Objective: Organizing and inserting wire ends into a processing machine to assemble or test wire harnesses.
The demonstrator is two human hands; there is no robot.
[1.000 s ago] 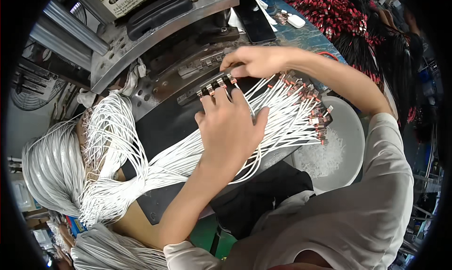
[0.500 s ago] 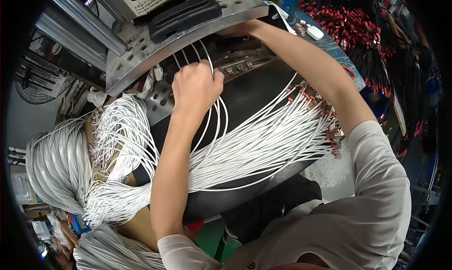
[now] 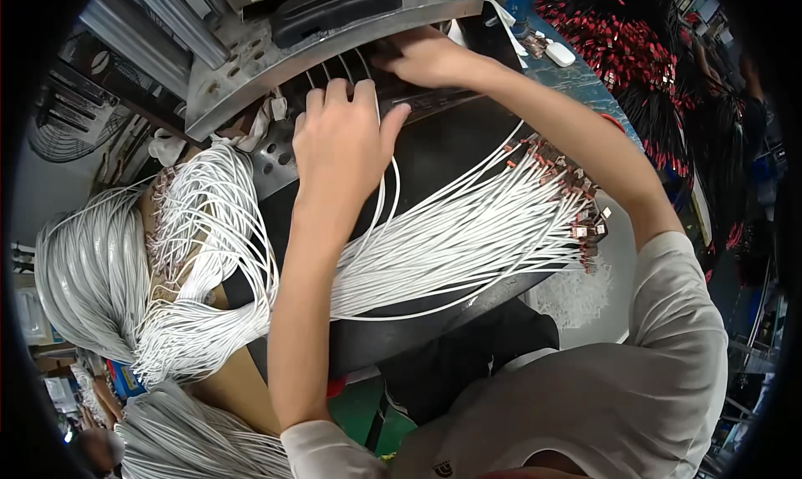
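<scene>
My left hand (image 3: 341, 136) lies over several white cables (image 3: 394, 182), its fingers spread forward and the thumb standing apart. Those cables run under the palm and continue toward the dark recess beneath a thick metal plate (image 3: 242, 86) of a press. My right hand (image 3: 430, 59) reaches in from the right under the plate's front edge, fingers bent together; their tips are in shadow, so what they pinch is unclear. Below the hands, a big bundle of white cables (image 3: 451, 237) with connector ends (image 3: 576, 195) spreads over the black work surface (image 3: 376, 354).
A black handle-like part (image 3: 334, 13) sits on the plate, beside steel columns (image 3: 180, 20). Coiled grey cables (image 3: 88, 270) and looped white cables (image 3: 209, 195) lie left. Black cables with red ends (image 3: 610, 45) hang at right, past a blue table (image 3: 585, 82) holding a white case (image 3: 560, 54).
My left hand has loosened from its closed grip on the cables, its fingers and thumb now spread. My right hand has come partly out from under the plate, so more of it shows.
</scene>
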